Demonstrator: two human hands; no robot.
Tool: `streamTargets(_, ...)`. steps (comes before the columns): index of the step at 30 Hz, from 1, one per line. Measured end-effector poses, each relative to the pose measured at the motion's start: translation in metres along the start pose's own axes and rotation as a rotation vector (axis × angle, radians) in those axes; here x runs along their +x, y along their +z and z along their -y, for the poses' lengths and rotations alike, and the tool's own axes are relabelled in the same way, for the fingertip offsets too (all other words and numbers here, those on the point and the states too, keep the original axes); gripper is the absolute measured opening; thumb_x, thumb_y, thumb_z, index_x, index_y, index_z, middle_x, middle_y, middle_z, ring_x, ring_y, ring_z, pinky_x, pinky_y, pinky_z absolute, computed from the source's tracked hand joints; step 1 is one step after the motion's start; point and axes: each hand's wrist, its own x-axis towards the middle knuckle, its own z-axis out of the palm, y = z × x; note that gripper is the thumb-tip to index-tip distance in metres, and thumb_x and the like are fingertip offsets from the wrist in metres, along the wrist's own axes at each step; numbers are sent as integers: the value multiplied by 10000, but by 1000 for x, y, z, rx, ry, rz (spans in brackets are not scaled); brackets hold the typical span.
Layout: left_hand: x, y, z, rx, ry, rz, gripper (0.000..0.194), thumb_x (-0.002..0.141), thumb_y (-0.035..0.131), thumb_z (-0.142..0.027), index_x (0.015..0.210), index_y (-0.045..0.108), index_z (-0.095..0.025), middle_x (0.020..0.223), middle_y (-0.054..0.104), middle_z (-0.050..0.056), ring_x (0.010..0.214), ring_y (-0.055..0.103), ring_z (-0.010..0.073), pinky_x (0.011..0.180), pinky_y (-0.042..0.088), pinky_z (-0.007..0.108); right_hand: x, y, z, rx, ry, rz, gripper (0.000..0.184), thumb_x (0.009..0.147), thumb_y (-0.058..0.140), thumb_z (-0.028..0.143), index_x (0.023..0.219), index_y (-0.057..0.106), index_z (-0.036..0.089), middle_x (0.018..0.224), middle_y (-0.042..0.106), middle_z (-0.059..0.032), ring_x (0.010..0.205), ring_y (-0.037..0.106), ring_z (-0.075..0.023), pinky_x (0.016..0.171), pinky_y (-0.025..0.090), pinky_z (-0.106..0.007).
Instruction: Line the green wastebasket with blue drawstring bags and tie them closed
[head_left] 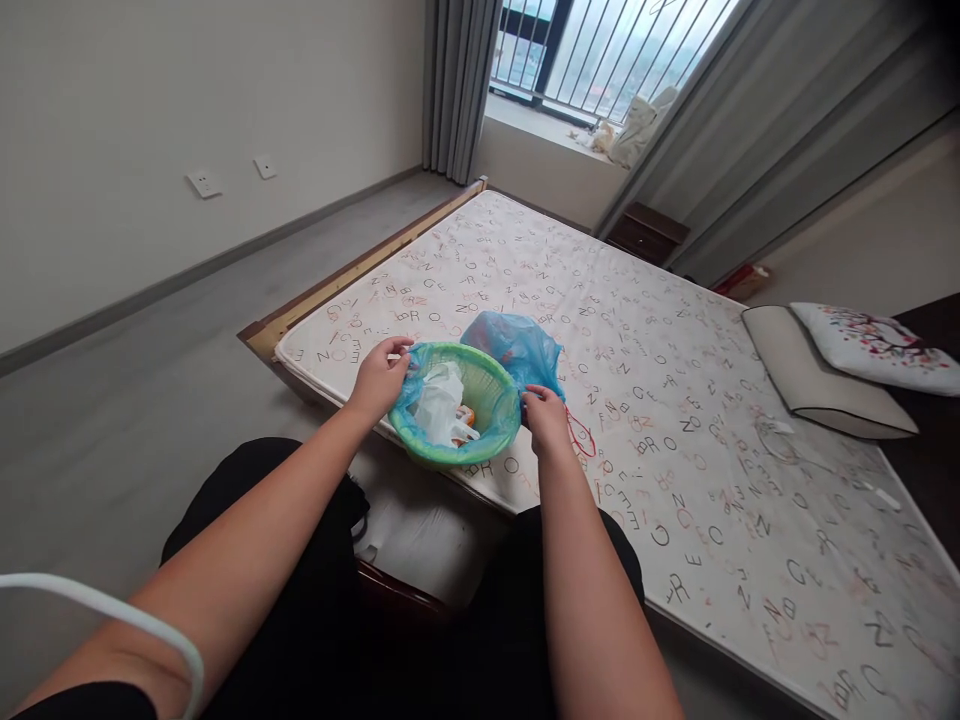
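The left hand (384, 378) and right hand (545, 415) each pinch the blue bag (502, 436) lining the green bin (491, 395), which sits at the edge of the mattress (637, 330).

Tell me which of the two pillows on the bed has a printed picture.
The white pillow, resting on the plain beige pillow with dark piping: it alone shows a colourful tree.
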Motion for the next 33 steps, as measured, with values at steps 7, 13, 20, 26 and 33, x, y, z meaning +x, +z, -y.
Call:
streamTargets(7, -5, 10, 5, -38, 30, 200, 346, 836, 681, -268, 1173, 728, -203, 1164, 714, 72, 1001, 697, 208, 942, 524, 334, -1, -8, -5, 84, 78, 31, 295, 696, 676, 387, 915, 691, 190, 642, 598, 17, 572, 529, -138, 518, 462, -261)
streamTargets(13, -17, 18, 2, -50, 62, 462, 344, 810, 754, -266, 1153, 780, -246, 1290, 716, 67, 1237, 629, 267, 1113, 450, 398, -5, -14, -9, -20, -27, 49, 270, 686, 713, 402, 841, 706, 180, 742, 684, -22, 667, 582, -159, 572, 470, -260)
streamTargets(20, -12, 14, -7, -537, -145, 505, 523, 695, 888, -364, 1174, 753, -200, 1276, 734, 119, 1256, 641, 298, 1083, 478, 416, -2, -19, -9, -31, -48, -27, 374, 666, 724, 329, 1008, 728, 177, 831, 713, -26, 735, 623, -171, 632, 478, -260)
streamTargets(26, -13, 12, -9, -738, -348, 405, 312, 714, 853, -359, 935, 736, -172, 893, 750, 55, 863, 698, 179, 771, 539, 273, 0, -21, -9, 22, -32, 2, 285, 643, 700, 290, 898, 728, 166, 799, 705, -23, 697, 596, -156, 613, 460, -259)
streamTargets(33, -9, 17, 1, -403, -354, 489, 417, 763, 808, -380, 1105, 696, -168, 642, 633, -14, 483, 532, 109, 500, 389, 234, 2, -21, -10, 25, -129, -40, 305, 643, 681, 318, 905, 728, 168, 846, 699, -25, 729, 580, -148, 651, 447, -260)
